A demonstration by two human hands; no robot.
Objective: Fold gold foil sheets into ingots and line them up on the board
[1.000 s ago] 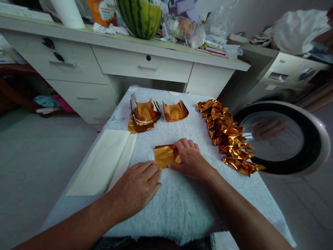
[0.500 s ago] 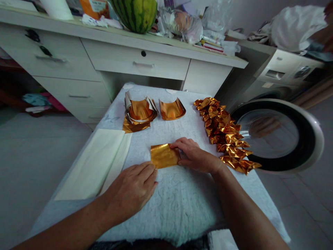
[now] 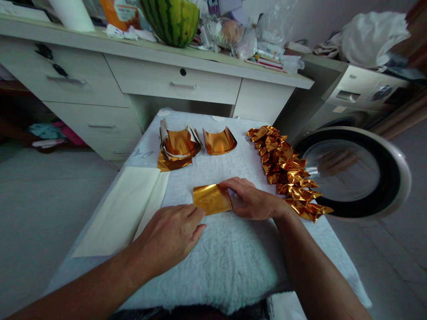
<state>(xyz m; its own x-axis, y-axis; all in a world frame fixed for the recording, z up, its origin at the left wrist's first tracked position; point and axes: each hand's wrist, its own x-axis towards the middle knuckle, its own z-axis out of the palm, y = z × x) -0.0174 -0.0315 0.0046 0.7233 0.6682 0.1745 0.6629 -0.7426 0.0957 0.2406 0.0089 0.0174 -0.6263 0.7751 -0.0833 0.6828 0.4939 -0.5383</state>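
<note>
A rectangular sheet of gold foil paper (image 3: 211,198) lies flat on the cloth-covered table between my hands. My left hand (image 3: 176,229) rests palm down, its fingertips on the sheet's lower left corner and its thumb held apart. At the sheet's right edge, my right hand (image 3: 251,199) has a fingertip on the upper corner and the thumb by the lower one. Beyond them sit a curved stack of gold foil papers (image 3: 180,142) and a smaller curved stack (image 3: 219,141). A pile of folded gold foil pieces (image 3: 283,166) runs along the table's right side.
Pale paper sheets (image 3: 116,213) lie on the table's left. Behind stands a white drawer cabinet (image 3: 173,80) with a watermelon (image 3: 171,22) and clutter on top. A washing machine's open round door (image 3: 396,173) reaches close to the table's right edge.
My left hand has shifted slightly onto the foil corner, and its thumb has spread from the fingers. The right thumb has slid a little off the sheet's right edge. The view has tilted slightly.
</note>
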